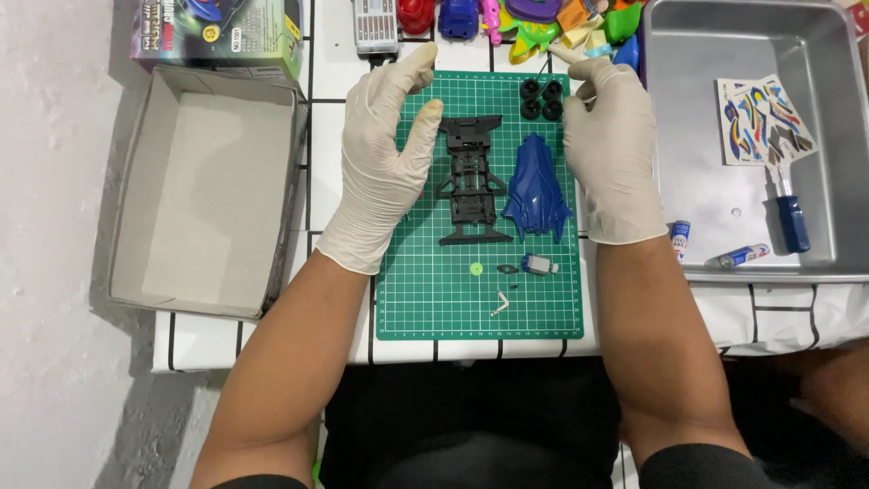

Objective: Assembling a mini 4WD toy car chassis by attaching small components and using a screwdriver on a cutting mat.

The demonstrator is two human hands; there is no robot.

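Observation:
A green cutting mat (434, 299) lies on the white table. On it sit a black toy-car chassis (472, 181), a blue car body shell (536, 190), and black wheels (541, 99) at the mat's top right. My left hand (385, 154), in a white glove, rests open on the mat just left of the chassis. My right hand (611, 149), also gloved, rests beside the blue shell, its fingertips next to the wheels. Small parts lie lower on the mat: a green gear (476, 268), a small motor (539, 264), a white piece (501, 303).
An open empty cardboard box (127, 190) stands at the left, its printed lid (217, 32) behind it. A metal tray (697, 54) at the right holds a sticker sheet (763, 120), a blue screwdriver (791, 217) and batteries (738, 257). Colourful toys (534, 23) line the far edge.

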